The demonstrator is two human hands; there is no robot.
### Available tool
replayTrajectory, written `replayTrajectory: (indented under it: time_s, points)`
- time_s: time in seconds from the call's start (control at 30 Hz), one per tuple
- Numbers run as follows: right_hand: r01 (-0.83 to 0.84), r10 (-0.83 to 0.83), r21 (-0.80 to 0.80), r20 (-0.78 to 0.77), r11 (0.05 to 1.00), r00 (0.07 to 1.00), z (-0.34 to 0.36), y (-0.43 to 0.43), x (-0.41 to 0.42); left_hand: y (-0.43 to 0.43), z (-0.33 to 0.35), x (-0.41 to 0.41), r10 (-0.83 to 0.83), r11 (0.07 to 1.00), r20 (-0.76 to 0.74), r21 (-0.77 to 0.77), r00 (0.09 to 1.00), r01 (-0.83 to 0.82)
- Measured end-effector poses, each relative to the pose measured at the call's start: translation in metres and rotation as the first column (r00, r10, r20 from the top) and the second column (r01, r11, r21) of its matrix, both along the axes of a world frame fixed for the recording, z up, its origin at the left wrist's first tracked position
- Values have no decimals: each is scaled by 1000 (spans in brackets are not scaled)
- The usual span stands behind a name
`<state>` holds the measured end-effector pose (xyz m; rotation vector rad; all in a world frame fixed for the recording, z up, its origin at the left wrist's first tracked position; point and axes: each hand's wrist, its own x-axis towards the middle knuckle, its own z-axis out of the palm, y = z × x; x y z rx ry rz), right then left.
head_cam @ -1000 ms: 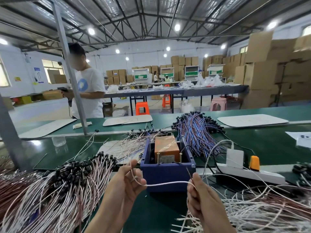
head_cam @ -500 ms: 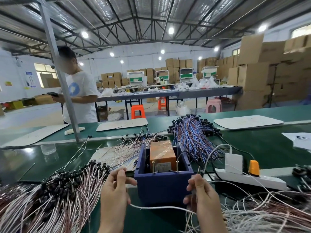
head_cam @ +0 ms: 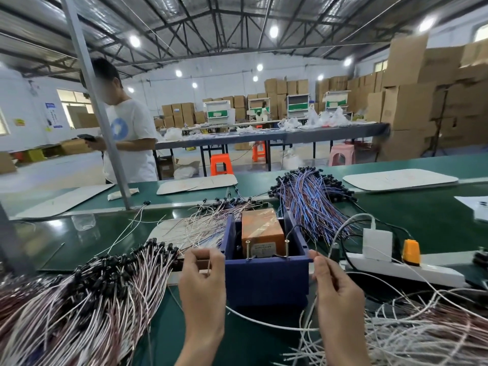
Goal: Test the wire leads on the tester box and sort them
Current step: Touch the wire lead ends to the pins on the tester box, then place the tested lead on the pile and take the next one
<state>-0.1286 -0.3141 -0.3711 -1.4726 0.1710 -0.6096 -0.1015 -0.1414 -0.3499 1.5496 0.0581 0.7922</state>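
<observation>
The blue tester box [head_cam: 266, 278] stands in front of me on the green bench, with an orange unit [head_cam: 261, 228] inside and two upright screws at its front rim. My left hand [head_cam: 202, 281] pinches one end of a white wire lead [head_cam: 264, 323] just left of the box. My right hand [head_cam: 335, 289] pinches the other end at the box's right front corner. The lead sags in a loop below the box. A big pile of white and red leads with black ends [head_cam: 79, 307] lies to the left; a tangle of white leads [head_cam: 412, 328] lies to the right.
Behind the box lie a bundle of blue and red leads [head_cam: 311, 202] and thin leads on a white mat [head_cam: 200, 223]. A white power strip [head_cam: 401, 268] with an orange plug sits at right. A person [head_cam: 126, 138] stands beyond the bench by a metal post [head_cam: 97, 107].
Both hands have risen and spread apart to the two front corners of the box, carrying the lead's ends. The lead's middle has dropped below the box.
</observation>
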Motion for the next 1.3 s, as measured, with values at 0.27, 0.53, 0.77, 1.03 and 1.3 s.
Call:
replayTrajectory:
  time_s: [0.27, 0.53, 0.77, 1.03, 1.3]
  points:
    - [78, -72, -145, 52, 986, 996, -4, 8, 3, 0, -17, 3, -21, 997, 4, 71, 1000, 21]
    - [135, -108, -265, 114, 955, 988, -7, 12, 7, 1, -24, 7, -41, 977, 27, 209, 999, 34]
    - [144, -110, -306, 126, 941, 986, -11, 12, 9, 2, -29, 12, -40, 974, 39, 223, 998, 30]
    - [179, -128, -414, 148, 893, 981, -14, 15, 8, 3, -28, 9, -84, 968, 59, 243, 995, 67]
    - [190, -133, -453, 155, 871, 979, -12, 16, 7, 2, -27, 6, -90, 963, 92, 261, 992, 63]
